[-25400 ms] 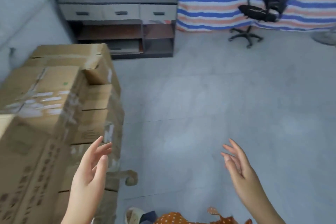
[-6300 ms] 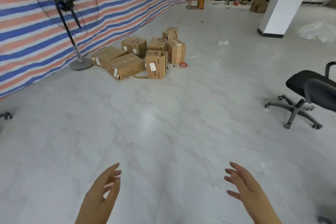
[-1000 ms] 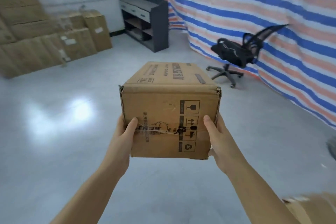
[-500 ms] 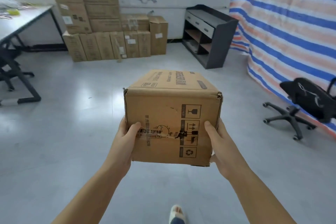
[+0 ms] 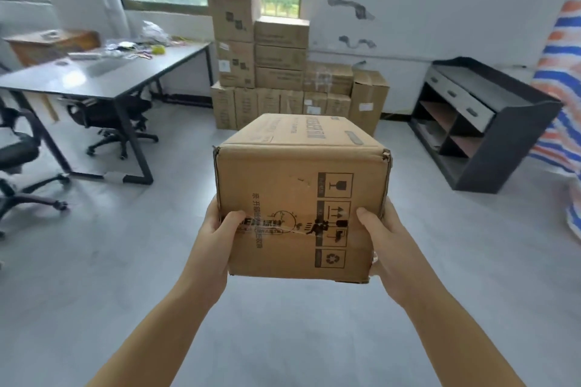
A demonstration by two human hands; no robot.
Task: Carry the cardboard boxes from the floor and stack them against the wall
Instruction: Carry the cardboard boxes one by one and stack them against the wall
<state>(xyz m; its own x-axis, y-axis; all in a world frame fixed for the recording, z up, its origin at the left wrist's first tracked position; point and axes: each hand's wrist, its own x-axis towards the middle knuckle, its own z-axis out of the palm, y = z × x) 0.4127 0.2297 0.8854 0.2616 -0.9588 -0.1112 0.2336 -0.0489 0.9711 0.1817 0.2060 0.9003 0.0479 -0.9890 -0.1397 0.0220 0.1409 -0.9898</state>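
Both hands, left hand (image 5: 217, 239) and right hand (image 5: 382, 239), clamp the printed brown cardboard box (image 5: 301, 198) between closed fingers; keep it level toward the stacked cardboard boxes (image 5: 279, 72) beyond the fingertips.

Since half a second ago the view has swung left: the stacked boxes (image 5: 283, 72) against the wall now stand directly ahead instead of upper left. The desk (image 5: 103, 75) occupies more of the left side. The cabinet (image 5: 484, 122) has shifted to the right, and the office chair on the right has left the view.
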